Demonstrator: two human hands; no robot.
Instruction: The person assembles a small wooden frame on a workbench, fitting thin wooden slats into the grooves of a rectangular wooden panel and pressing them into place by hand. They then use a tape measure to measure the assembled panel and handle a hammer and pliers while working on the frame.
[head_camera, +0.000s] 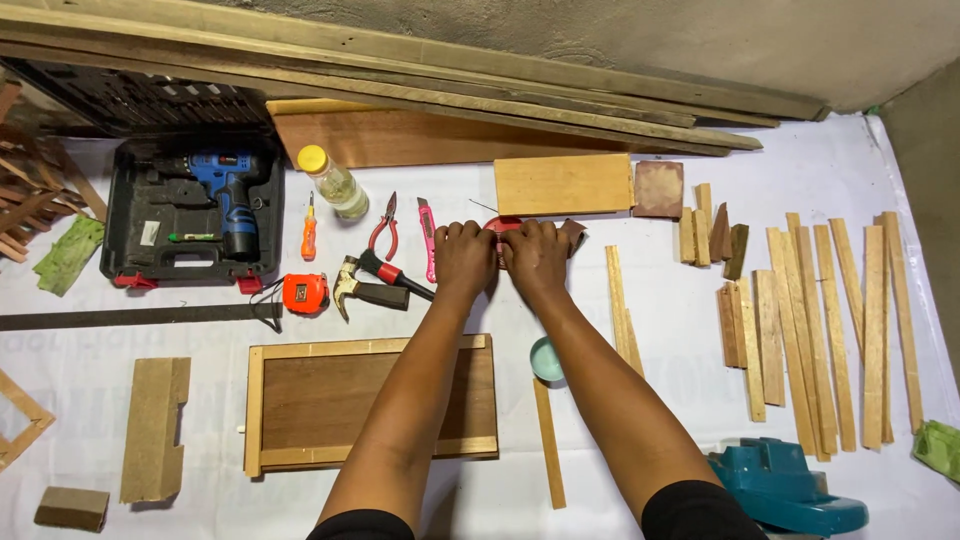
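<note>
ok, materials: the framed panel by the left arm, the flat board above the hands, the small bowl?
Framed panel: pale wood frame around a darker brown, matte sheet, probably plywood. Flat board: light unfinished wood, faint grain visible. Small bowl: smooth pale teal, likely plastic, possibly ceramic.

Red object (503, 226) at 12 o'clock sits mostly under both hands; left hand (463, 258) and right hand (537, 260) cover it, kind can't be told, grip unclear. Brown piece (573, 233) just right of the right hand half hidden. Small teal bowl (546, 359) partly behind right forearm. Teal vise (785, 487) at 5 o'clock cut by bottom edge. Green rag (940, 447) at 4 o'clock cut by right edge. Wood frame (20, 420) at 8 o'clock cut by left edge. Stick pile (30, 200) at 10 o'clock cut off too. Drill case (190, 215) lid contents too dark to read.
</note>
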